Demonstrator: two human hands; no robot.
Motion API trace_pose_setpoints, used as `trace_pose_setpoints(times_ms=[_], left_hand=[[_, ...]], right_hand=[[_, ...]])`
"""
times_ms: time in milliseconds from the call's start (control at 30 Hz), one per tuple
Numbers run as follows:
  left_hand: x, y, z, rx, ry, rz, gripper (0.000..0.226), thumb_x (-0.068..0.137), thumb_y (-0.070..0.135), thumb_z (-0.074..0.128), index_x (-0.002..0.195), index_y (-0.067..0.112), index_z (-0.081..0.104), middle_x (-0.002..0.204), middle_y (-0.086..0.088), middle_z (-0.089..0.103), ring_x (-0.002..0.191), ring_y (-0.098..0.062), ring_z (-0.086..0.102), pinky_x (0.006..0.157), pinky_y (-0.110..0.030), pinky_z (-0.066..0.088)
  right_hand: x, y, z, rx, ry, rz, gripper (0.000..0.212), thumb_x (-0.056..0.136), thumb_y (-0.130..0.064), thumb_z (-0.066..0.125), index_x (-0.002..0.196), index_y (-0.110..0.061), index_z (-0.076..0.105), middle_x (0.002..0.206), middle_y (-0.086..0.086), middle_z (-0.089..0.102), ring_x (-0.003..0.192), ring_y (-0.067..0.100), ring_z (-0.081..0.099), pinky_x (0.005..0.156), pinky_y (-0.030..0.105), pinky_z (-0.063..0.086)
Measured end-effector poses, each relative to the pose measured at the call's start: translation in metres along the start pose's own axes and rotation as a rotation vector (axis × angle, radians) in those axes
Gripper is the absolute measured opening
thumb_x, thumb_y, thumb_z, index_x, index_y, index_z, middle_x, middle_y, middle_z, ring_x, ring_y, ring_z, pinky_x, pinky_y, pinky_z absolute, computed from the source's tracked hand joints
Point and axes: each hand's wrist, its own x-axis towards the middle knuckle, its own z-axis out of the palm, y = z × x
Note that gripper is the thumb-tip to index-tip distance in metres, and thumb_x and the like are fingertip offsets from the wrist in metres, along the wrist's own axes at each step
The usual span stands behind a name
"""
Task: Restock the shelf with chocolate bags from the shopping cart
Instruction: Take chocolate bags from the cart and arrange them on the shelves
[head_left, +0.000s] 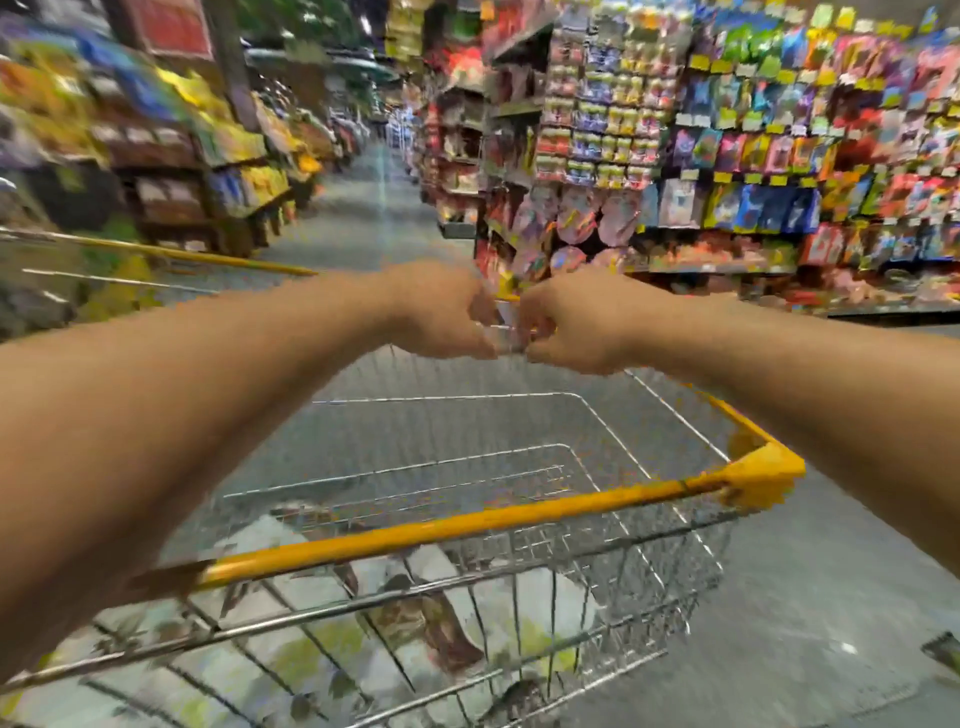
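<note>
Grey aisle floor (810, 597); one wire shopping cart (467, 522) with a yellow rim sits under the forearms, blurred white-brown chocolate bags (436, 618) on its bottom, below and nearer than the hands, count unreadable. Two hands out over the cart's far end: left hand (441, 312) and right hand (569, 325) both curled, knuckles nearly touching, pinching one small pack (506, 332) between them, too blurred to identify. Beyond and right of the hands, one long shelf (737, 156) packed with hanging bags; to their left, a second cart rim (156, 252) and a second shelf run (171, 150).
</note>
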Motion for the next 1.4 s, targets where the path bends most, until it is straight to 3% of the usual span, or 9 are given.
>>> trace_pose_setpoints(times_ms=[267, 433, 567, 733, 833, 967, 1200, 1333, 1400], left_hand=[[-0.025, -0.091, 0.075, -0.114, -0.405, -0.204, 0.047, 0.094, 0.049, 0.053, 0.130, 0.020, 0.057, 0.135, -0.004, 0.059, 0.121, -0.025, 0.054, 0.084, -0.027, 0.039], [-0.043, -0.114, 0.106, -0.261, -0.576, -0.252, 0.042, 0.089, 0.047, 0.060, 0.121, 0.020, 0.061, 0.117, 0.000, 0.065, 0.102, -0.025, 0.059, 0.081, -0.030, 0.045], [-0.064, -0.143, 0.149, -0.238, -0.741, -0.294, 0.076, 0.073, 0.042, 0.080, 0.138, 0.023, 0.048, 0.139, -0.005, 0.054, 0.124, -0.027, 0.053, 0.101, -0.038, 0.046], [-0.092, -0.172, 0.220, -0.220, -0.902, -0.235, 0.112, 0.054, 0.040, 0.092, 0.146, 0.037, 0.028, 0.148, -0.001, 0.038, 0.133, -0.029, 0.043, 0.108, -0.047, 0.039], [-0.092, -0.181, 0.258, -0.202, -0.927, -0.230, 0.133, 0.054, 0.042, 0.092, 0.154, 0.031, 0.006, 0.161, -0.004, 0.015, 0.146, -0.032, 0.021, 0.115, -0.053, 0.027], [-0.070, -0.191, 0.293, -0.208, -0.994, -0.095, 0.149, 0.051, 0.051, 0.091, 0.152, 0.032, -0.017, 0.164, -0.005, -0.009, 0.150, -0.030, -0.006, 0.121, -0.052, 0.006], [-0.062, -0.186, 0.302, -0.214, -0.903, 0.001, 0.133, 0.059, 0.051, 0.088, 0.156, 0.020, 0.002, 0.164, -0.004, 0.008, 0.150, -0.029, 0.002, 0.120, -0.044, -0.001], [-0.071, -0.180, 0.299, -0.258, -0.867, -0.035, 0.120, 0.058, 0.043, 0.090, 0.151, 0.022, 0.018, 0.157, -0.002, 0.033, 0.143, -0.031, 0.030, 0.119, -0.043, 0.019], [-0.076, -0.180, 0.296, -0.259, -0.886, -0.051, 0.120, 0.054, 0.046, 0.091, 0.149, 0.026, 0.020, 0.150, -0.001, 0.044, 0.134, -0.030, 0.042, 0.114, -0.041, 0.032]], right_hand=[[0.085, -0.093, 0.072, 0.037, -0.586, -0.127, 0.054, 0.087, -0.048, 0.065, 0.135, -0.025, 0.055, 0.130, -0.001, 0.062, 0.118, 0.026, 0.057, 0.093, 0.032, 0.045], [0.093, -0.131, 0.103, 0.188, -0.798, -0.139, 0.060, 0.081, -0.051, 0.071, 0.132, -0.023, 0.054, 0.126, 0.001, 0.063, 0.113, 0.025, 0.059, 0.089, 0.029, 0.047], [0.080, -0.150, 0.146, 0.265, -0.916, -0.103, 0.085, 0.072, -0.058, 0.076, 0.140, -0.019, 0.044, 0.137, 0.005, 0.055, 0.121, 0.029, 0.055, 0.098, 0.038, 0.048], [0.068, -0.166, 0.193, 0.343, -1.096, 0.002, 0.120, 0.065, -0.058, 0.082, 0.155, -0.018, 0.014, 0.155, 0.010, 0.031, 0.136, 0.035, 0.041, 0.110, 0.044, 0.040], [0.072, -0.165, 0.221, 0.377, -1.159, 0.103, 0.130, 0.059, -0.060, 0.085, 0.155, -0.022, 0.007, 0.157, 0.010, 0.031, 0.137, 0.035, 0.039, 0.109, 0.044, 0.041], [0.074, -0.166, 0.259, 0.482, -1.181, 0.221, 0.123, 0.062, -0.051, 0.087, 0.154, -0.015, 0.013, 0.154, 0.008, 0.037, 0.134, 0.030, 0.044, 0.104, 0.036, 0.045], [0.079, -0.186, 0.283, 0.435, -1.249, 0.301, 0.115, 0.060, -0.044, 0.090, 0.150, -0.015, 0.026, 0.141, 0.008, 0.053, 0.125, 0.032, 0.053, 0.100, 0.038, 0.048], [0.060, -0.204, 0.272, 0.382, -1.073, 0.269, 0.076, 0.071, -0.030, 0.083, 0.133, -0.011, 0.044, 0.114, 0.006, 0.064, 0.105, 0.027, 0.063, 0.084, 0.035, 0.056], [0.053, -0.207, 0.265, 0.426, -1.038, 0.321, 0.077, 0.071, -0.026, 0.082, 0.135, -0.012, 0.041, 0.113, 0.005, 0.063, 0.104, 0.027, 0.062, 0.084, 0.036, 0.057]])
